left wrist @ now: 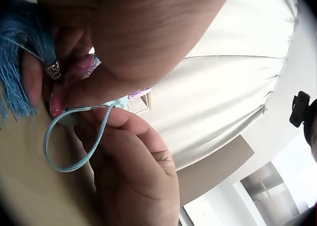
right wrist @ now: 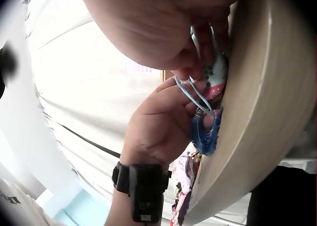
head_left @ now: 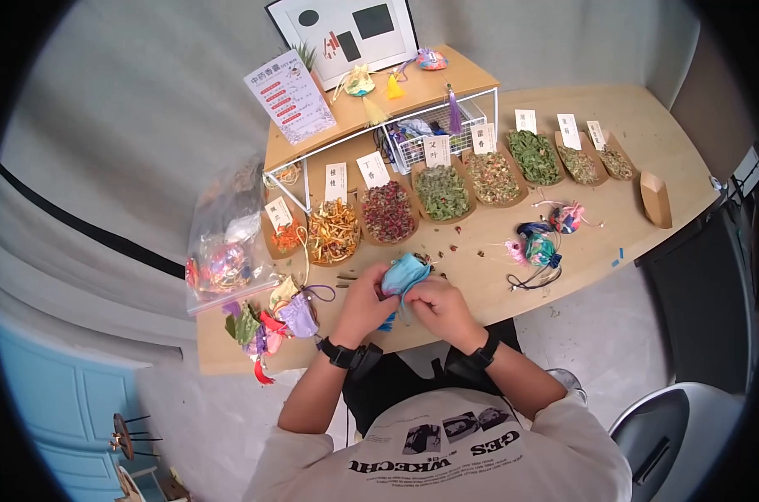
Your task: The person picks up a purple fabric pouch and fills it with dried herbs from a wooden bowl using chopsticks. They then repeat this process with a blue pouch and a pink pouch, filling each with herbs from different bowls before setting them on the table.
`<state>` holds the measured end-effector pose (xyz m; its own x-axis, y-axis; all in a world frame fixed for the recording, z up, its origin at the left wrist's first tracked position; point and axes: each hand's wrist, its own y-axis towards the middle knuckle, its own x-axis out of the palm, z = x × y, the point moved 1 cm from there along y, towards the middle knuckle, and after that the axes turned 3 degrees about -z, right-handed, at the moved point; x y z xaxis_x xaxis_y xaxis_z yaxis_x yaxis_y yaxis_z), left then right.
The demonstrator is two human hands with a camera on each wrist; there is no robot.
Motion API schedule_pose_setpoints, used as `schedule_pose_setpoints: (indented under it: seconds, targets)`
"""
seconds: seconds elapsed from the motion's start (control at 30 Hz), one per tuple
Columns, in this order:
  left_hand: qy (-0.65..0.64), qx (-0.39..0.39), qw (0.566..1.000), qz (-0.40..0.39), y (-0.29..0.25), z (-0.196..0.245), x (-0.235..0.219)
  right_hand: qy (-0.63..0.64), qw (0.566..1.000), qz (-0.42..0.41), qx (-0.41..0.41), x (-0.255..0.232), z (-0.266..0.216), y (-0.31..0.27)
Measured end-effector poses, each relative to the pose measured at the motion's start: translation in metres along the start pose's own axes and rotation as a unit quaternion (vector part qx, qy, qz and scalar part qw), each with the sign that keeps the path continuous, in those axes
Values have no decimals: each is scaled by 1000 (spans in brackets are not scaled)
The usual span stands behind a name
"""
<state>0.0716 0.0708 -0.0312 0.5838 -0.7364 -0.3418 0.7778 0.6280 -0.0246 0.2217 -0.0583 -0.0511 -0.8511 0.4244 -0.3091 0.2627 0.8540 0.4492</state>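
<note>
A small light-blue sachet pouch (head_left: 406, 273) with pink parts is held over the table's front edge. My left hand (head_left: 364, 308) grips the pouch from the left side, its fingers around the body. A blue tassel (left wrist: 25, 57) with a silver cap hangs from the pouch beside the left fingers; in the right wrist view the tassel (right wrist: 206, 137) dangles below them. My right hand (head_left: 443, 314) pinches the light-blue drawstring cord (left wrist: 74, 167) close to the pouch. A slack loop of this cord hangs between the two hands, and part of the pouch (right wrist: 217, 73) is hidden behind fingers.
Labelled trays of dried herbs and flowers, such as dark red buds (head_left: 388, 212) and green leaves (head_left: 443, 192), curve around behind. Finished pouches (head_left: 540, 248) lie right, more pouches (head_left: 296, 314) left beside a plastic bag (head_left: 224, 251). A wooden shelf (head_left: 471, 71) stands behind.
</note>
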Motion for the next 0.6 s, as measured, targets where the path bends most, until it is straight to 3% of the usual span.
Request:
schedule_pose_setpoints:
  seconds: [0.07, 0.13, 0.27, 0.33, 0.37, 0.43, 0.47, 0.53, 0.6]
  targets:
    - [-11, -12, 1000, -10, -2, -8, 1, -12, 1000, -18, -16, -2, -4, 2]
    - [-104, -15, 994, -13, -3, -13, 2, -14, 997, -33, -64, -2, -12, 4]
    - [-79, 0, 997, -2, -7, 2, -5, 19, 996, -23, -87, 2, -16, 7]
    - [-256, -18, 964, -65, -7, 6, -11, 41, 994, -42, -87, 2, -18, 10]
    - [-254, -18, 965, -66, -7, 8, -16, 42, 995, -40, -87, 3, -18, 11]
    - [-427, -79, 897, -83, -3, 14, -23, 24, 994, -59, -88, 7, -19, 15]
    - [-425, -79, 898, -85, 1, 19, -24, 24, 994, -57, -89, 8, -19, 17]
    - [-322, -99, 941, -37, 11, 31, -27, -21, 986, -46, -158, 13, -23, 21]
    - [-283, -117, 952, -25, 20, 44, -34, -11, 987, -37, -159, 13, -31, 23]
